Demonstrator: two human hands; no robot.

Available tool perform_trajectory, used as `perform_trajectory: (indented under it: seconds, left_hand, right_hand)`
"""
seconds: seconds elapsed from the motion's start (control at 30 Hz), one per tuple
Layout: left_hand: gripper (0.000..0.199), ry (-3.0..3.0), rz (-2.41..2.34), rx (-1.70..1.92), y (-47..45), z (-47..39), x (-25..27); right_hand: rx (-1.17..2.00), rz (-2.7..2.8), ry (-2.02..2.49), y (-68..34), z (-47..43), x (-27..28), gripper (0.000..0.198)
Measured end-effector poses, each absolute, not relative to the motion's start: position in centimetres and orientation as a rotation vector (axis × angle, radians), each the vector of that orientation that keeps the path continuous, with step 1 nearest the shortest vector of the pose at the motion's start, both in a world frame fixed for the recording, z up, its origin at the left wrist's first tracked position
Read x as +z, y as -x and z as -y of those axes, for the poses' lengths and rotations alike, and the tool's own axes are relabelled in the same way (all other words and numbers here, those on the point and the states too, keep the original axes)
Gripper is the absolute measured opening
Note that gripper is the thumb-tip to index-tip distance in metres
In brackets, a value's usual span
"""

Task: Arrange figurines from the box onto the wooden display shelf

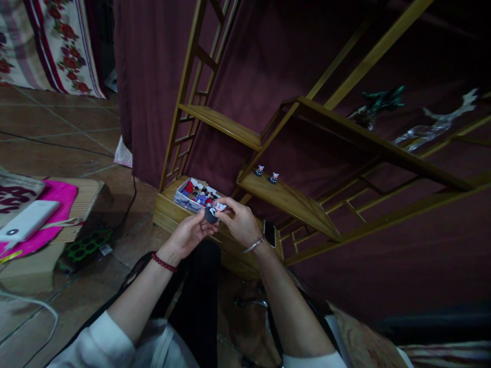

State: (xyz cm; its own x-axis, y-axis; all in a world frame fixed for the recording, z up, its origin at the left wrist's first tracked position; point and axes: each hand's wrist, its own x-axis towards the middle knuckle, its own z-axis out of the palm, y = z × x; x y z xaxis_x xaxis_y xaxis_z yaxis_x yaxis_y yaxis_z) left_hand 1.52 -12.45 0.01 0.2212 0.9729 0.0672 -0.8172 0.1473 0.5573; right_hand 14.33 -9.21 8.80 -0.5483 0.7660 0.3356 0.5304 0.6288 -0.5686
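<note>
My left hand [192, 232] pinches a dark round base [210, 215] between thumb and fingers. Right beside it, my right hand [241, 222] grips a small white figurine [220, 207] by its side. The base and the figurine meet or nearly meet; I cannot tell whether they are joined. Just beyond both hands is an open patterned box [186, 202] holding several small red, blue and black pieces. Two small figurines [260, 170] with dark bases stand upright on a wooden shelf [295, 202] to the right.
A wooden shelving unit [220, 125] rises before a dark red curtain. A phone [269, 233] lies on its low ledge, right of my hands. Green and clear ornaments [383, 99] sit higher up. At left, a white power bank [28, 221] rests on pink cloth atop a cardboard box.
</note>
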Motion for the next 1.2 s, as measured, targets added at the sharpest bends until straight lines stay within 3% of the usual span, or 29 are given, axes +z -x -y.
perform_trajectory:
  seconds: [0.27, 0.7, 1.2]
  left_hand:
    - [0.029, -0.512, -0.293, 1.309, -1.6, 12.5, -0.2]
    - [0.030, -0.583, -0.357, 1.305, -1.5, 12.6, 0.2]
    - [0.031, -0.572, -0.359, 1.297, -1.5, 12.7, 0.1]
  right_hand:
    - [0.562, 2.299, 0.983, -14.3, 9.2, 8.9, 0.019]
    - [0.978, 2.071, 1.009, -14.9, 8.0, 7.8, 0.024]
    - [0.776, 2.179, 1.050, -14.6, 8.6, 8.1, 0.021]
